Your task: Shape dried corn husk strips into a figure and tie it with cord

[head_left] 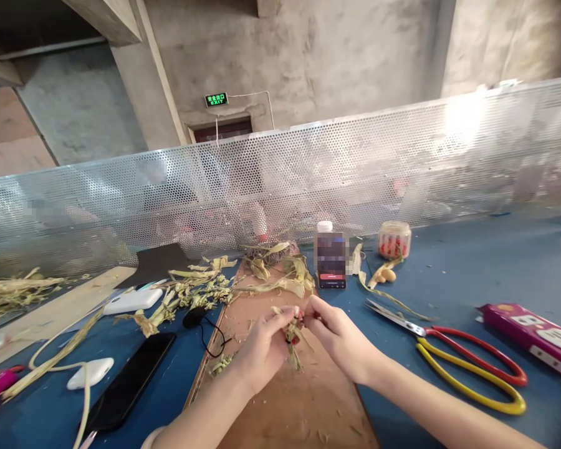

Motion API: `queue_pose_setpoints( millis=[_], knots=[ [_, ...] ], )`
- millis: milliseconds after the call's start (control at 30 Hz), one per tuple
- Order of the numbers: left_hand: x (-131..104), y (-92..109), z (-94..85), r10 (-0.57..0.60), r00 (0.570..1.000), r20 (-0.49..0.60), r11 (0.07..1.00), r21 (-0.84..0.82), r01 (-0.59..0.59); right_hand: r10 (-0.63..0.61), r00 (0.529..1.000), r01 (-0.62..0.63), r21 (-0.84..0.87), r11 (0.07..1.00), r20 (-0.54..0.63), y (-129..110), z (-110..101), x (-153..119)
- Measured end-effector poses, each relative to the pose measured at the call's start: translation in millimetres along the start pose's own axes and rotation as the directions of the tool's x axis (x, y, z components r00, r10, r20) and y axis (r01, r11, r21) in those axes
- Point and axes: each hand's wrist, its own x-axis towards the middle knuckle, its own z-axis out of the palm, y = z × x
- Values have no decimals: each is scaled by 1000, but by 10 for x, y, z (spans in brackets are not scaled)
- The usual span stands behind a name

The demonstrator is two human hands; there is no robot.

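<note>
My left hand point(264, 349) is closed round a small bundle of dried plant leaves point(293, 349) with a bit of red at its top. Its stalky ends hang below the fingers, over a brown wooden board point(303, 418). Against the bundle's upper end, my right hand point(339, 337) is closed in a pinch, its fingertips partly hidden. Dry husk-like leaves point(290, 280) lie at the board's far end. Right of my right hand rest scissors point(418, 327) with one red and one yellow handle, blades slightly apart.
A lit phone point(331, 259) stands before a white-capped bottle point(324, 226). A jar point(394, 240) and purple packet point(533, 340) lie rightward. On the left are dried stalks point(177, 296), a black phone point(131, 380), a white case point(91, 373) and cables. Perforated metal screen point(285, 168) runs behind.
</note>
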Motion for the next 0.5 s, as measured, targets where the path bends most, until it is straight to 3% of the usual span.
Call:
queue_pose_setpoints(
  millis=[200, 500],
  knots=[
    [-20, -15, 31, 18, 1000, -8, 1000, -24, -18, 68, 998, -68, 76, 995, 2, -27, -3, 6],
    [-43, 12, 12, -73, 996, 46, 997, 14, 72, -57, 998, 55, -76, 996, -30, 1, -29, -11]
  ],
)
